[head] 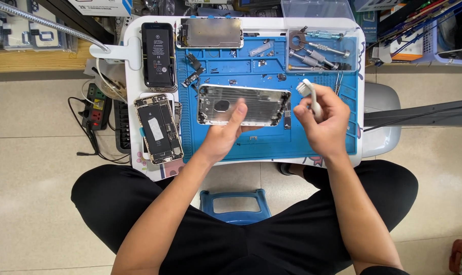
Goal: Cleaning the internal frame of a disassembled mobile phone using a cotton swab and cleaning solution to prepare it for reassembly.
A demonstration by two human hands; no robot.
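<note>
While left fingers (234, 115) pinch the housing (251, 104), right fingers (312, 109) grip a brush (309, 93).

A blue work mat (271, 145) covers the white bench (139, 61) beneath the fingers. Up and to the right of the fingers, a clear tray (292, 63) holds screwdrivers (317, 56). Well to their left lies an opened phone (158, 128), with a black battery (158, 55) beyond it and a bare screen panel (210, 33) at the far edge. A power strip (96, 104) sits on the tiled floor (27, 178), and a blue stool (236, 203) stands under the bench.
</note>
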